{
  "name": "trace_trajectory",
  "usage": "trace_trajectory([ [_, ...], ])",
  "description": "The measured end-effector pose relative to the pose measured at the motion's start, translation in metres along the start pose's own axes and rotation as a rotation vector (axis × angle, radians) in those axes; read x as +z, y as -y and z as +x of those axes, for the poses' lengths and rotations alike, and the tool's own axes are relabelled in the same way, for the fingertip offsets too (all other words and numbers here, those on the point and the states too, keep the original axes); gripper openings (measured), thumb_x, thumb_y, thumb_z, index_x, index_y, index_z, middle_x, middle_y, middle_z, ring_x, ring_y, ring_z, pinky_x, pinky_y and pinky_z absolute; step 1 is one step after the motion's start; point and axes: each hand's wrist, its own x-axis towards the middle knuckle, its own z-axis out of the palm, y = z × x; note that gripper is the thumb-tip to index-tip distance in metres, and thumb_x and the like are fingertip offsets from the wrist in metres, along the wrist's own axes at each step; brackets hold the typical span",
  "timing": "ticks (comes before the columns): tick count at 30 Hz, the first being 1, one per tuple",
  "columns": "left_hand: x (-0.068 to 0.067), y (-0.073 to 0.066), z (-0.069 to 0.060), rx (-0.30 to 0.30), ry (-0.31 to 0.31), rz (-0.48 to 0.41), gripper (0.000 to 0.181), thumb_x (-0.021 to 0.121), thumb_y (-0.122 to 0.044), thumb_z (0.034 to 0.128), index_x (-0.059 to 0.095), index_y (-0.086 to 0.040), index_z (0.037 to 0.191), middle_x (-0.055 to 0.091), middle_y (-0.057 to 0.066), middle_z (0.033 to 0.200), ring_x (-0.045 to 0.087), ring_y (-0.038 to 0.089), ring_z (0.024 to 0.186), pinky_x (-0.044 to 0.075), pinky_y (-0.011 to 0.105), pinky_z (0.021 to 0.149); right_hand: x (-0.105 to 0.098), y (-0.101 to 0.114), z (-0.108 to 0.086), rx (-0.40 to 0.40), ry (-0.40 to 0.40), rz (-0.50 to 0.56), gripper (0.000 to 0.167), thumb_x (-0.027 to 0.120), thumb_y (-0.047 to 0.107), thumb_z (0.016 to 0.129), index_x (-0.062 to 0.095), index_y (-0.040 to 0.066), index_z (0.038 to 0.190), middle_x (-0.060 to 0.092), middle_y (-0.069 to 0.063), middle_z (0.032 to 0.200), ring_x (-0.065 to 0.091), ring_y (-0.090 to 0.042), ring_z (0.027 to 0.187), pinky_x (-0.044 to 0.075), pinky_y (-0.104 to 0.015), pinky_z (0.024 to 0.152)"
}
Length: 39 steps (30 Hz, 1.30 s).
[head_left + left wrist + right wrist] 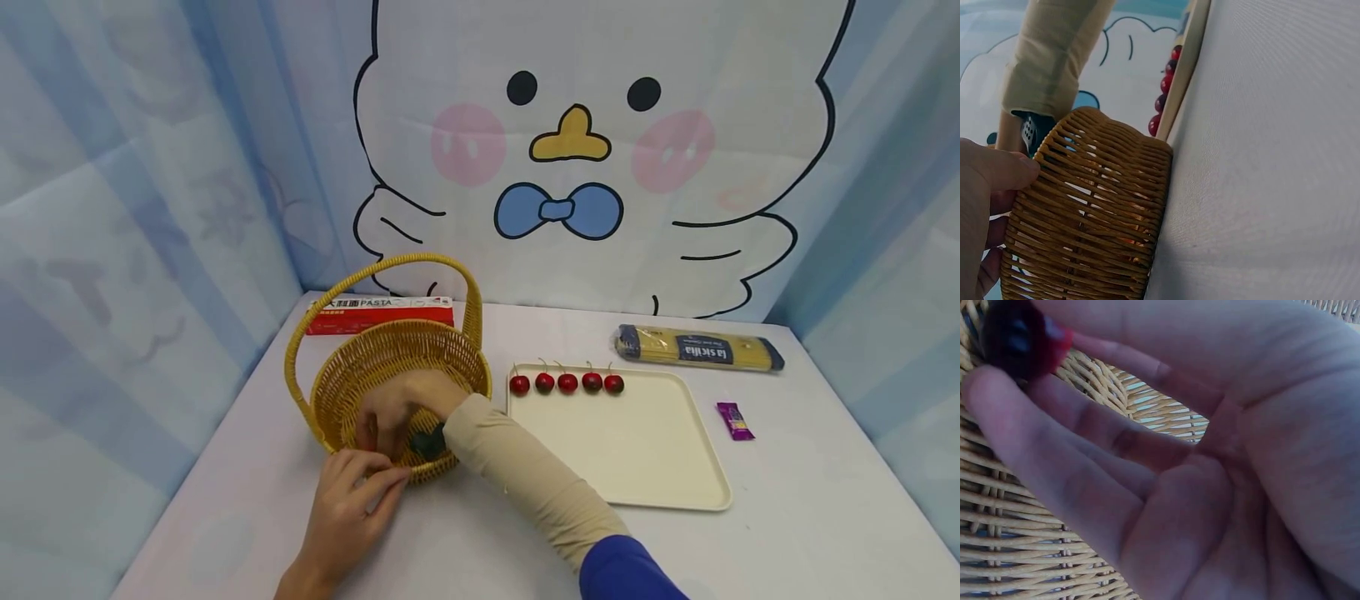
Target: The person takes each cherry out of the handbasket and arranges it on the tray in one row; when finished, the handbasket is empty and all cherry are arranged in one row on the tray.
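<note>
My right hand (408, 404) reaches down into a yellow wicker basket (326, 387) with a tall arched handle. In the right wrist view a dark red cherry (1022, 340) sits at the tips of the thumb and fingers, which pinch it close to the woven wall. My left hand (348, 508) grips the near rim of the basket; in the left wrist view its thumb (1013, 172) lies over the rim and the fingers go behind it. Several cherries (567, 383) with stems stand in a row along the back left of a cream tray (637, 492).
Behind the basket lies a red and white pasta box (378, 312). A pack of spaghetti (697, 347) lies behind the tray, and a small purple packet (735, 421) is to the tray's right. Curtains with a cartoon print (562, 267) close off the back and sides.
</note>
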Motion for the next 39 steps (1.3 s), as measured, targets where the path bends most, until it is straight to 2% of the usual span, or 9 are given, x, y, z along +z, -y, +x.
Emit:
trace_trajectory([
  [8, 0.004, -0.004, 0.0, 0.006, -0.003, -0.011, 0.04, 0.056, -0.037, 0.1027, 0.08, -0.012, 0.083, 0.067, -0.003, 0.086, 0.054, 0.015, 0.08, 0.036, 0.031, 0.08, 0.004, -0.006, -0.005, 0.015, 0.101, 0.088, 0.022, 0.074, -0.006, 0.085, 0.076, 0.012, 0.098, 0.073, -0.004, 0.098, 0.073, -0.018, 0.084, 0.06, -0.027, 0.076],
  [12, 0.005, -0.006, 0.001, 0.008, -0.001, -0.013, 0.04, 0.056, -0.037, 0.1028, 0.08, -0.012, 0.083, 0.067, -0.002, 0.086, 0.054, 0.015, 0.08, 0.035, 0.031, 0.079, 0.001, -0.009, -0.011, -0.001, 0.123, 0.108, 0.021, 0.075, -0.005, 0.085, 0.076, 0.01, 0.1, 0.073, -0.004, 0.099, 0.072, -0.017, 0.083, 0.059, -0.027, 0.076],
  [16, 0.006, -0.007, 0.002, 0.005, 0.006, -0.021, 0.04, 0.056, -0.037, 0.1028, 0.08, -0.012, 0.084, 0.067, -0.002, 0.086, 0.054, 0.015, 0.08, 0.035, 0.031, 0.079, -0.005, -0.013, -0.021, -0.039, 0.106, 0.084, 0.023, 0.076, 0.0, 0.085, 0.075, 0.013, 0.104, 0.07, -0.004, 0.1, 0.069, -0.015, 0.082, 0.059, -0.028, 0.075],
  [19, 0.007, -0.007, 0.003, 0.007, 0.007, -0.026, 0.039, 0.057, -0.037, 0.1027, 0.08, -0.012, 0.084, 0.067, -0.003, 0.086, 0.054, 0.015, 0.08, 0.035, 0.031, 0.079, -0.01, -0.016, -0.031, -0.082, 0.054, 0.044, 0.025, 0.075, 0.003, 0.086, 0.073, 0.015, 0.109, 0.067, -0.003, 0.102, 0.069, -0.014, 0.081, 0.06, -0.028, 0.075],
  [24, 0.005, -0.006, 0.002, 0.006, 0.004, -0.024, 0.039, 0.057, -0.037, 0.1025, 0.08, -0.012, 0.084, 0.067, -0.002, 0.085, 0.055, 0.015, 0.081, 0.036, 0.031, 0.08, -0.015, -0.025, -0.052, -0.158, -0.053, 0.044, 0.032, 0.071, 0.003, 0.089, 0.07, 0.011, 0.12, 0.066, -0.002, 0.11, 0.067, -0.014, 0.088, 0.06, -0.029, 0.077],
  [32, 0.002, -0.005, 0.002, -0.007, -0.002, -0.013, 0.041, 0.057, -0.039, 0.1022, 0.08, -0.011, 0.083, 0.068, 0.0, 0.085, 0.057, 0.017, 0.081, 0.037, 0.032, 0.082, -0.014, -0.046, -0.095, -0.27, -0.29, 0.014, 0.032, 0.074, 0.007, 0.087, 0.07, 0.01, 0.118, 0.067, -0.001, 0.106, 0.062, -0.02, 0.096, 0.058, -0.029, 0.079],
  [35, 0.001, -0.005, 0.001, -0.015, 0.002, -0.011, 0.042, 0.056, -0.039, 0.1026, 0.08, -0.01, 0.083, 0.068, 0.0, 0.085, 0.057, 0.018, 0.082, 0.037, 0.032, 0.082, -0.01, -0.056, -0.11, -0.27, -0.377, 0.012, 0.031, 0.074, 0.009, 0.087, 0.069, 0.011, 0.118, 0.068, 0.001, 0.106, 0.064, -0.018, 0.093, 0.057, -0.027, 0.079],
  [39, 0.001, -0.004, 0.0, -0.026, 0.005, -0.01, 0.044, 0.055, -0.04, 0.103, 0.08, -0.01, 0.083, 0.068, 0.001, 0.085, 0.057, 0.019, 0.081, 0.037, 0.033, 0.082, -0.002, -0.072, -0.13, -0.245, -0.464, 0.074, 0.033, 0.076, 0.012, 0.087, 0.068, 0.014, 0.12, 0.069, 0.0, 0.107, 0.065, -0.017, 0.087, 0.055, -0.027, 0.078],
])
